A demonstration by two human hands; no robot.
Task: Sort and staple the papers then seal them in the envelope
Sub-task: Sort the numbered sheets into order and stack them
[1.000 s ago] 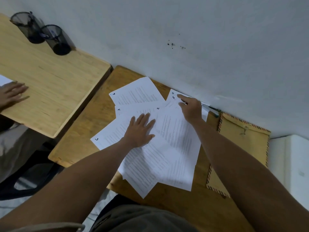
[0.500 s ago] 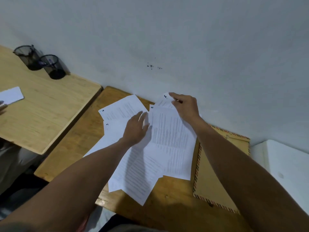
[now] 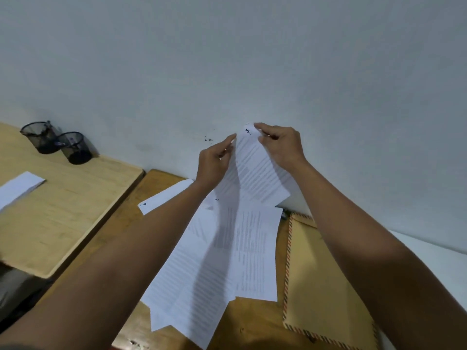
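A printed sheet marked with a handwritten number is lifted off the desk in front of the wall. My left hand pinches its left edge and my right hand pinches its top right corner. Below it several more printed sheets lie fanned out and overlapping on the wooden desk. A brown envelope with a striped border lies flat to the right of the sheets, partly under my right forearm. No stapler is visible.
A second, lighter desk stands at the left with two black mesh pen cups and a folded white paper. The grey wall runs directly behind both desks. A white surface lies at the right.
Both hands have left the spread sheets and lifted one numbered sheet up in front of the wall. The camera has tilted upward.
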